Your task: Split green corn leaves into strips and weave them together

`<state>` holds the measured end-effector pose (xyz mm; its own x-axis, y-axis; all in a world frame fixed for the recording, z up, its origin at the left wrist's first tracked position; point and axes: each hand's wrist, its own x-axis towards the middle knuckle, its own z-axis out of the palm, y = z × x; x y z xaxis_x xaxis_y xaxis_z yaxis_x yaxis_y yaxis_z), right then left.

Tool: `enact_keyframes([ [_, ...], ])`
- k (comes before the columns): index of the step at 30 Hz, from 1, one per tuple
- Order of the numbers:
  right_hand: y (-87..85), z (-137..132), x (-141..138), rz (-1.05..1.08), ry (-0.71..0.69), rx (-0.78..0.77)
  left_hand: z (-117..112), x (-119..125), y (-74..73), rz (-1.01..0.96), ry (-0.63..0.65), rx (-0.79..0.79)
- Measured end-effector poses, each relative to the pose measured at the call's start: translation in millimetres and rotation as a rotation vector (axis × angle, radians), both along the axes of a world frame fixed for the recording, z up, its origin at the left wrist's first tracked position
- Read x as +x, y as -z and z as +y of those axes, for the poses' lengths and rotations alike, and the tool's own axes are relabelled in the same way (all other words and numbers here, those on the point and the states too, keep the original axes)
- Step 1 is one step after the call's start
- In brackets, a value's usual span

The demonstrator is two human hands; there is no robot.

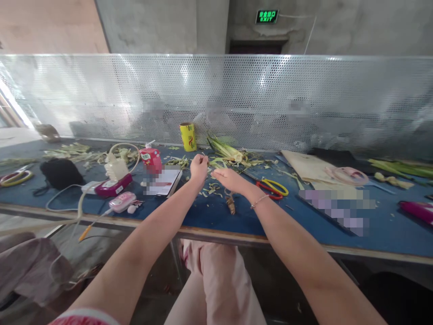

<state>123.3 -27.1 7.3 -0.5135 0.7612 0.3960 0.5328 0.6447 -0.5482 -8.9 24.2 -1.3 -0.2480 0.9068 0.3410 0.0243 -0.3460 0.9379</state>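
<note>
And there they were, two bare hands close together over the blue tabletop (203, 221)! The left hand (199, 167) had its fingers curled in, though from where I stood I couldn't tell whether anything was pinched inside. The right hand (230, 179), just beside it and a touch nearer the body, had its fingers stretched out together, palm turned down; I couldn't tell whether it gripped anything either. Right behind them lay the leafy husks (235, 155), green at one end and pale at the other, with husk scraps (213, 187) strewn below the fingers. Under the right wrist, nearer the body, sat a small brown bundle (231, 205); just right of that hand, the red-and-yellow scissors (275, 187)! To the left hand's left lay a phone (174, 183), with a pink pump bottle (152, 158) past it. Beyond the left hand stood a yellow roll (188, 137), and behind everything ran the perforated metal screen (237, 108).
</note>
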Motion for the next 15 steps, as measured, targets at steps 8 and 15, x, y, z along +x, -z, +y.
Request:
enact_keyframes([
  [8, -2.4, -11.4, -6.4, -0.115, -0.142, -0.144, 0.3, -6.3, 6.3, 0.047, -0.022, -0.021],
  [15, 5.6, 7.0, 7.0, -0.052, 0.091, 0.009, -3.0, -10.0, -3.3, -0.124, 0.157, -0.2],
])
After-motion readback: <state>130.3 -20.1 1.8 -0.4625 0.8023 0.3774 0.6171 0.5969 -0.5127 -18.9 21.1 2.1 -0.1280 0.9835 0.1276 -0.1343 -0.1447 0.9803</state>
